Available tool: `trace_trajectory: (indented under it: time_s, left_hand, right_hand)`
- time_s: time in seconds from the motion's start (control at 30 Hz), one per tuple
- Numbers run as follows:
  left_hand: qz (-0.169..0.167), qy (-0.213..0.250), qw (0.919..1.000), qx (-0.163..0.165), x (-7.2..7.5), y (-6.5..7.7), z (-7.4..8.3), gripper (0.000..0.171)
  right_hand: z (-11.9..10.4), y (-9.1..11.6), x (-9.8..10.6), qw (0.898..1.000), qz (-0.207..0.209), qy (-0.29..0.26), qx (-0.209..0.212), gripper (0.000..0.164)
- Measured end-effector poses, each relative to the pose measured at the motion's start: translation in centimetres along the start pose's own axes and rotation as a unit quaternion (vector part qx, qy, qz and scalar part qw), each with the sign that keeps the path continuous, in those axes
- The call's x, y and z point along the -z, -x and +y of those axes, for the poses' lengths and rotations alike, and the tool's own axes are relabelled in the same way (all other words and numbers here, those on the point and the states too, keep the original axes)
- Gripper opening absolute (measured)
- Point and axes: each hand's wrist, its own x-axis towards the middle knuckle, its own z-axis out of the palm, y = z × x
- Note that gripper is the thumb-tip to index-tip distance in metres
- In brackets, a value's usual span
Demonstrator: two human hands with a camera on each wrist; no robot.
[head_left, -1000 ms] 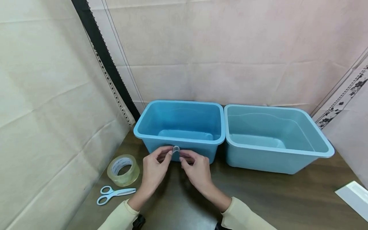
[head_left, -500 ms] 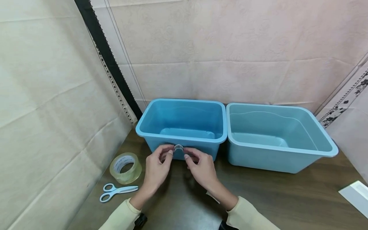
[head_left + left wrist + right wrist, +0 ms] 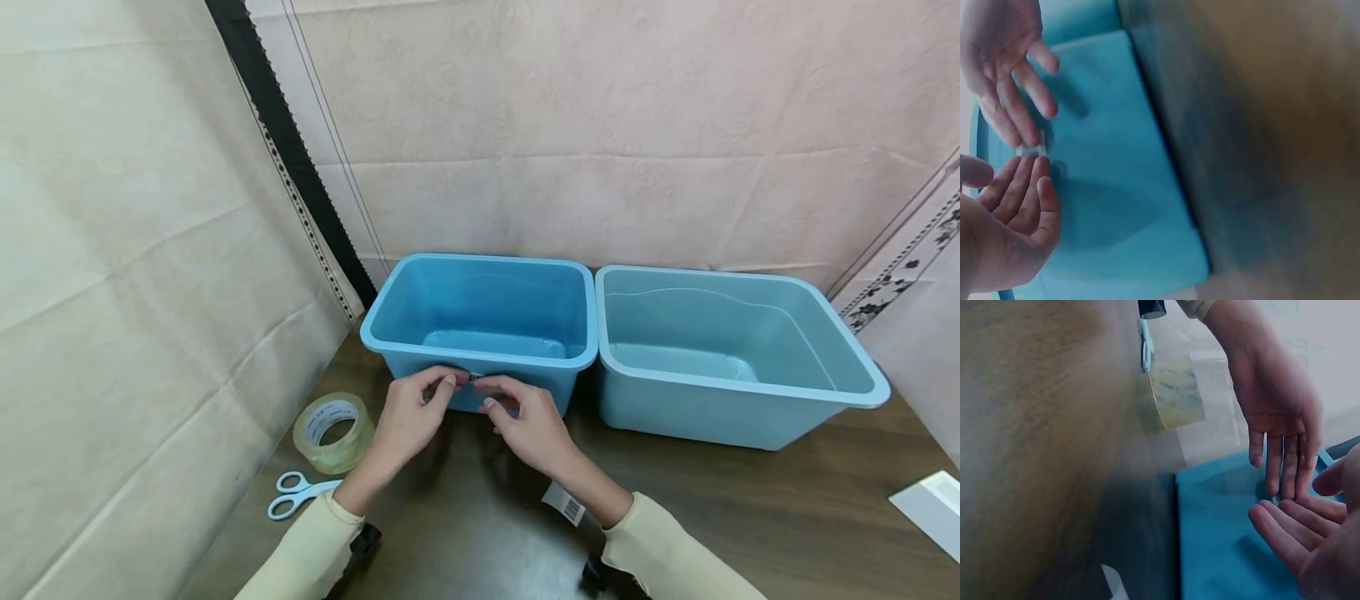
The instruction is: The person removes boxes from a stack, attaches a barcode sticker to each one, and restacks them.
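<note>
The left, deeper blue plastic bin stands with its front wall toward me. A small white barcode label lies against that wall just under the rim, mostly covered by fingertips. My left hand touches the label's left end with nearly straight fingers. From the other side, my right hand reaches the label's right end, its fingers extended and its thumb apart. In the right wrist view the fingertips of my left hand and right hand almost meet over the label.
A paler blue bin stands right beside the first one. On the left lie a roll of clear tape and light blue scissors, partly behind my sleeve. A printed white paper piece lies by my right forearm; a white strip lies far right.
The label, earlier bowed up between both hands, now lies against the bin wall under the fingertips. My hands have moved slightly upward, and the paper piece by my right forearm has come into view.
</note>
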Motion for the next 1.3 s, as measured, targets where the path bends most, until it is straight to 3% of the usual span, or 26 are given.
trace_trajectory:
  time_s: [0.17,0.47,0.53,0.73,0.93,1.13,1.3]
  left_hand:
    - [-0.026,0.007,0.9994,0.022,0.3,-0.4,-0.8,0.023]
    - [-0.057,0.077,0.9945,0.045,0.3,0.1,-1.1,0.035]
    - [-0.053,0.085,0.9941,0.043,0.4,0.3,-1.2,0.037]
    - [0.001,0.100,0.9942,0.041,0.5,0.4,-1.1,0.037]
    - [-0.020,0.087,0.9942,0.060,-0.5,0.0,-0.9,0.040]
    - [0.016,0.110,0.9909,0.075,-0.1,0.0,-0.6,0.040]
    - [-0.012,0.118,0.9910,0.062,-0.4,-0.3,-0.5,0.038]
  right_hand:
    - [0.7,-0.1,0.3,1.000,-0.012,-0.016,-0.022,0.030]
    - [0.6,0.0,0.2,0.999,0.013,-0.042,-0.020,0.031]
    - [0.6,-0.1,-0.1,0.999,0.012,-0.039,-0.021,0.032]
    - [0.6,-0.1,-0.6,0.999,0.019,-0.034,-0.015,0.033]
    - [0.5,-0.1,-0.6,1.000,0.028,0.004,0.000,0.035]
    - [0.2,0.4,0.1,0.998,0.052,-0.012,-0.016,0.034]
    - [0.2,0.2,0.3,0.998,0.051,-0.029,-0.007,0.036]
